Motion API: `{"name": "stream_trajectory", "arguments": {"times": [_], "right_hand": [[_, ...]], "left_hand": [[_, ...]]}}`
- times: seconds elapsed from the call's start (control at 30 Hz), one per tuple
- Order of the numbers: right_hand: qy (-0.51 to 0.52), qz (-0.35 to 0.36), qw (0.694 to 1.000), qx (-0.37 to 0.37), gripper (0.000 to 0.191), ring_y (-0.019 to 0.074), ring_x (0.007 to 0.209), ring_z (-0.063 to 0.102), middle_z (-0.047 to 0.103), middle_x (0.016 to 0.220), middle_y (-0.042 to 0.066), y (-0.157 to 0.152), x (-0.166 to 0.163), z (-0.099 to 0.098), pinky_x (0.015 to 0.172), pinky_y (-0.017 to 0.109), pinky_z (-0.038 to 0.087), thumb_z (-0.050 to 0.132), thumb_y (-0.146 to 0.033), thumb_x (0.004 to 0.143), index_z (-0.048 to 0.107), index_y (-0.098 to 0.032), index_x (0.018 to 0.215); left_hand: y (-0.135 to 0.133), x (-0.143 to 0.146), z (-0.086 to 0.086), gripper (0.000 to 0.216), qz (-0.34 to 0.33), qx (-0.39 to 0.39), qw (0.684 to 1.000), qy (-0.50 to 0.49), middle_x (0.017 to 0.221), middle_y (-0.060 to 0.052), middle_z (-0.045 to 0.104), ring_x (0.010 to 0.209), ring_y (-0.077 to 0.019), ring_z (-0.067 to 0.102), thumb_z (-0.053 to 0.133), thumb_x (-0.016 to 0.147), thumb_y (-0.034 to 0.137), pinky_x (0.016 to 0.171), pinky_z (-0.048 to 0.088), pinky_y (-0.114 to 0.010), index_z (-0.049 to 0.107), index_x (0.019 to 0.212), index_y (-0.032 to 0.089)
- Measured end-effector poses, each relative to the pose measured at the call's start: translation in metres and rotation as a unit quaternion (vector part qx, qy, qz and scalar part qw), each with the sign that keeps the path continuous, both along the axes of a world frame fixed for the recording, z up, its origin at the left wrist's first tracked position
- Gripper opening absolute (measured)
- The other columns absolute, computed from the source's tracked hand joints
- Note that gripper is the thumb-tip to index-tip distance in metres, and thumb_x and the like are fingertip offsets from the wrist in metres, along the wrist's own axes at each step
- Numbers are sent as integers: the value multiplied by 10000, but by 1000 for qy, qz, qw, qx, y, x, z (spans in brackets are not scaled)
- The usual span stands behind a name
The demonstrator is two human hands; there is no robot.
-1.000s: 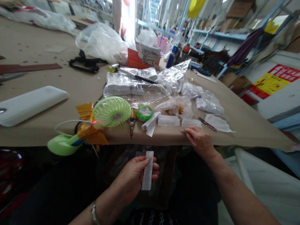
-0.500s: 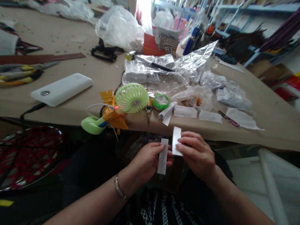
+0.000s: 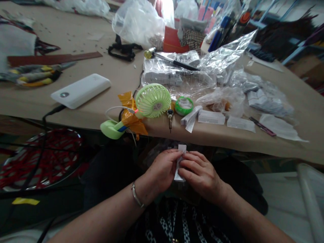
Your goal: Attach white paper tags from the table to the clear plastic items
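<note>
Over my lap, below the table's front edge, my left hand (image 3: pixel 163 170) pinches a narrow white printed paper strip (image 3: pixel 182 147) between thumb and fingers. My right hand (image 3: pixel 201 172) presses its closed fingers on the strip's right side, covering part of it. Whether a second strip lies under those fingers cannot be seen. Similar strips lie on the table edge ahead: a fanned stack (image 3: pixel 191 118), a printed group (image 3: pixel 211 117) and another piece (image 3: pixel 241 124).
Along the edge stand a green fan (image 3: pixel 153 100), a metal-tipped tool (image 3: pixel 170 116) and a green round container (image 3: pixel 184 105). A white power bank (image 3: pixel 81 90) lies left. Plastic bags (image 3: pixel 177 79) fill the middle; a slim pink-and-dark tool (image 3: pixel 263 126) lies right.
My right hand has moved left, bringing its white strip against the one in my left hand. Both hands now meet at one visible strip. The view has shifted slightly.
</note>
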State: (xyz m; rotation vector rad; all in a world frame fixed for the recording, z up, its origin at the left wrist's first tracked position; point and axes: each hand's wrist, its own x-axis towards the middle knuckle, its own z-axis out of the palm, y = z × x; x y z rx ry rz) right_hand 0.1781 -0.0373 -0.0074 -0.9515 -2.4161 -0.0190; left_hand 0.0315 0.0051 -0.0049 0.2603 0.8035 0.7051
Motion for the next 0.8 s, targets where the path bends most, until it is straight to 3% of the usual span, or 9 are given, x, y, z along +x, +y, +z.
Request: {"name": "stream_trajectory", "arguments": {"times": [0.67,0.8], "right_hand": [[-8,-25,999,-28,173,186,1087,563,688,965,41,-2,-2,-2,1010,384,380,489,-128,862,633,-191,935],[53,-12,997,-63,217,213,1083,563,676,1004,57,-4,-1,-1,973,410,415,561,-181,818,600,-196,1031]], "left_hand": [[-6,0,-2,107,12,8,1000,-14,691,-42,632,577,-86,562,680,682,174,525,399,-176,640,730,87],[-6,0,-2,60,9,17,1000,6,690,-50,634,575,-89,572,654,693,121,531,418,-175,632,730,79]]}}
